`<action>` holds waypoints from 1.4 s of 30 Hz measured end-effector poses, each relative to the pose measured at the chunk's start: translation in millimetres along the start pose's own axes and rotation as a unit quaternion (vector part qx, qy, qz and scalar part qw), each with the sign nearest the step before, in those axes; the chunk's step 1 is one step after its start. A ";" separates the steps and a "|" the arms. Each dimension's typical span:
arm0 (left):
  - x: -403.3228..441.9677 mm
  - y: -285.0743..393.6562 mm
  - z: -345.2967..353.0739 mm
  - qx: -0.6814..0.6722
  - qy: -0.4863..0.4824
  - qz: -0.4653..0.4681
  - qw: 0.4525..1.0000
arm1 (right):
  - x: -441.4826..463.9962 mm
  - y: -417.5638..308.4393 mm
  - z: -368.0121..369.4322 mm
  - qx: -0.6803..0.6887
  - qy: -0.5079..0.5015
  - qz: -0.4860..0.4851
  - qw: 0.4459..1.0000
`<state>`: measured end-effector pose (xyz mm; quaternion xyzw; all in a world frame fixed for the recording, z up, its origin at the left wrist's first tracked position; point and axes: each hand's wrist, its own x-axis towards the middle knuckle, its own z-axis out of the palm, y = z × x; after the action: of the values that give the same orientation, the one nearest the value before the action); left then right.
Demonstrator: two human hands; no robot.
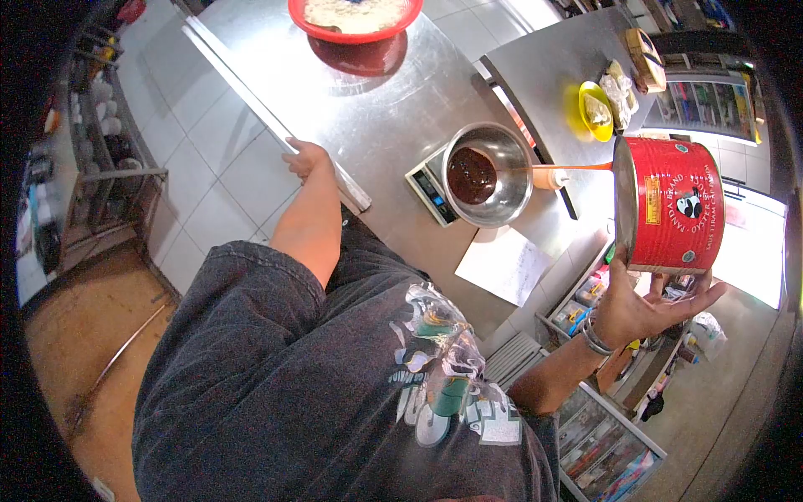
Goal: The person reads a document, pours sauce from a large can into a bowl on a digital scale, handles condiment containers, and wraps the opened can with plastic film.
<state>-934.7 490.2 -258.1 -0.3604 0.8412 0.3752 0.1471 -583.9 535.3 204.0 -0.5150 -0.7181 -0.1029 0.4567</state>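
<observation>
My right hand (648, 309) holds up a large red oyster sauce can (676, 205) with a panda on its label, supporting it from below. The can is tilted, and a thin reddish-brown stream of sauce (577, 166) runs from it toward a steel mixing bowl (512, 197). Dark brown sauce (472, 176) covers part of the bowl's bottom. Under the bowl is a digital kitchen scale (431, 194) with a lit blue display. My left hand (309, 161) grips the edge of the steel table (381, 109), its fingers curled over the rim.
A red basin (355, 38) with pale contents stands on the table. Near the bowl are a white paper sheet (504, 266) and a small bottle (548, 177). A second steel table (544, 79) carries a yellow plate (594, 113) and plastic bags (619, 92). Shelves (100, 167) stand across the floor.
</observation>
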 end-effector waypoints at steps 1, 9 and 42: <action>-0.1 -0.4 -0.3 -0.001 0.000 0.006 1.000 | 0.8 -0.8 0.2 0.008 -0.006 -0.005 1.000; -10.7 6.1 -15.1 -0.003 -0.044 0.016 0.999 | 3.2 4.9 2.3 0.018 -0.008 -0.051 0.999; -5.3 2.1 -7.5 -0.003 -0.016 0.004 1.000 | -79.5 29.5 46.8 0.017 -0.146 0.108 0.983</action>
<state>-932.3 488.2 -249.2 -0.3517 0.8390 0.3839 0.1581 -580.8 526.1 107.6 -0.5913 -0.7186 0.0358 0.3642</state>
